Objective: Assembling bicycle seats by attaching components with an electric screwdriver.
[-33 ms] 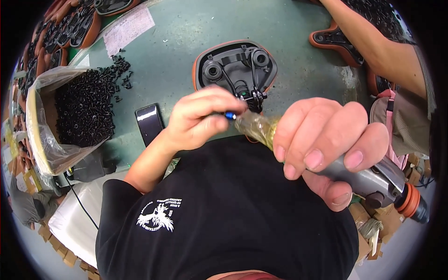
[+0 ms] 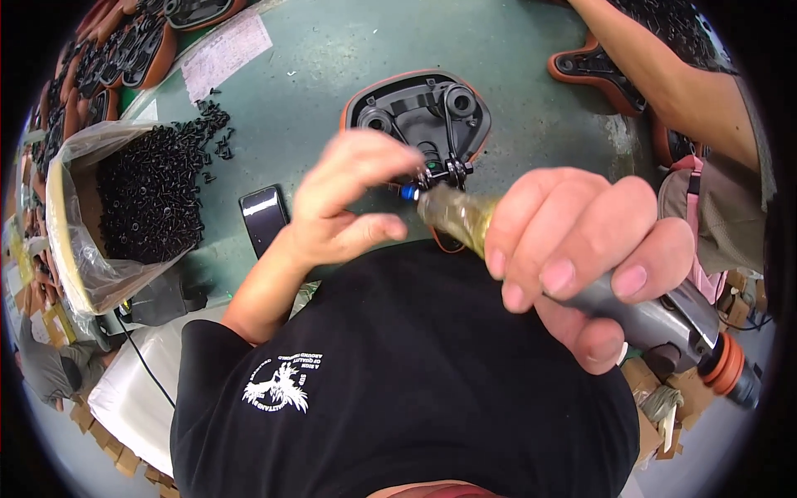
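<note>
My right hand [image 2: 581, 249] is wrapped around a grey power screwdriver [image 2: 660, 328] with an orange ring at its rear end. Clear, yellowish wrapping [image 2: 457, 214] covers its front part, and a blue piece [image 2: 408, 192] shows at the tip. Close to that tip is my left hand [image 2: 340, 195], smeared by motion, thumb and fingers apart with nothing between them. Beyond both hands a bicycle saddle [image 2: 423, 124] lies upside down on the green table, black underneath with an orange edge. Its clamp [image 2: 455, 172] points toward me, partly behind the screwdriver's tip.
At the left, a plastic-lined box [image 2: 58, 216] holds many black screws [image 2: 149, 195], some spilled onto the table. A phone [image 2: 264, 217] lies beside it. More saddles [image 2: 149, 54] are stacked at the far left. A co-worker's arm [image 2: 664, 79] reaches in at the right, near another saddle [image 2: 594, 75].
My left hand has come off the blue tip, its thumb and fingers opening and shifting slightly left. The screwdriver's rear end has dipped a little.
</note>
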The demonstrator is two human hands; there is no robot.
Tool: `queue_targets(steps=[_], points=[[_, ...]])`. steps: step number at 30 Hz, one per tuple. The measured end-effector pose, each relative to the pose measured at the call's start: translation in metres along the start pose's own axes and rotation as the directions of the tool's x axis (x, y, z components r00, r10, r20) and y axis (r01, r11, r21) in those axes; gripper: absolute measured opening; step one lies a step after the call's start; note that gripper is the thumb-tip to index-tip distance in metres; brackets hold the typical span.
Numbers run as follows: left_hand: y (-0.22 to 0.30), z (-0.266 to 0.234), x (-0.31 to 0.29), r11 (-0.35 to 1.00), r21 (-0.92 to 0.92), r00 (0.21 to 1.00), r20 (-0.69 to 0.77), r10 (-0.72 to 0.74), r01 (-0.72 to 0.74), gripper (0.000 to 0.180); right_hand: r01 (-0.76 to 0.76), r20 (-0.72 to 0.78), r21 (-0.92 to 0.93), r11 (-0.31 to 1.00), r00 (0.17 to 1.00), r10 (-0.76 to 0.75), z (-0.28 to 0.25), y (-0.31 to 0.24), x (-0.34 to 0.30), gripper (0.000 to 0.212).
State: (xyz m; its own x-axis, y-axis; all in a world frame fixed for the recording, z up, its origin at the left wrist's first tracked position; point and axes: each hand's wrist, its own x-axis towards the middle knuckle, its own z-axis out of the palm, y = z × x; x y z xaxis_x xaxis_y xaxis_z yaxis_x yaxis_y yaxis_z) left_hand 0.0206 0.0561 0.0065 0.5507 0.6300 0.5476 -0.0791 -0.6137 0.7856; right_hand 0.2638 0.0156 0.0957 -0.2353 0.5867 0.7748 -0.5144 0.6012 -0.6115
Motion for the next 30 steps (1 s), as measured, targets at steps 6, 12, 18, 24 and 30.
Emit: queue_targets(steps=[6,12,18,24,30], points=[[-0.045,-0.002,0.000,0.859,0.457,0.954,-0.279,-0.110,0.232,0.057,-0.045,0.004,-0.233,0.971,0.999,0.047,-0.006,0.009,0.006,0.035],[-0.066,0.014,-0.011,0.819,0.540,0.941,-0.339,0.003,0.192,0.051,-0.056,0.009,-0.194,0.979,0.998,0.059,-0.010,0.016,0.004,0.035],[-0.055,0.014,-0.014,0.913,0.282,0.915,-0.360,-0.183,0.294,0.059,-0.057,0.021,-0.224,0.973,0.998,0.063,-0.011,0.018,0.006,0.036],[-0.082,0.033,-0.020,0.912,0.121,0.841,-0.451,-0.300,0.391,0.045,-0.132,0.047,-0.235,0.963,0.988,0.147,-0.006,0.030,0.015,0.033],[-0.087,0.040,-0.018,0.973,0.065,0.833,-0.532,-0.155,0.222,0.028,-0.239,0.027,-0.301,0.923,0.966,0.258,0.001,0.051,0.020,0.030]])
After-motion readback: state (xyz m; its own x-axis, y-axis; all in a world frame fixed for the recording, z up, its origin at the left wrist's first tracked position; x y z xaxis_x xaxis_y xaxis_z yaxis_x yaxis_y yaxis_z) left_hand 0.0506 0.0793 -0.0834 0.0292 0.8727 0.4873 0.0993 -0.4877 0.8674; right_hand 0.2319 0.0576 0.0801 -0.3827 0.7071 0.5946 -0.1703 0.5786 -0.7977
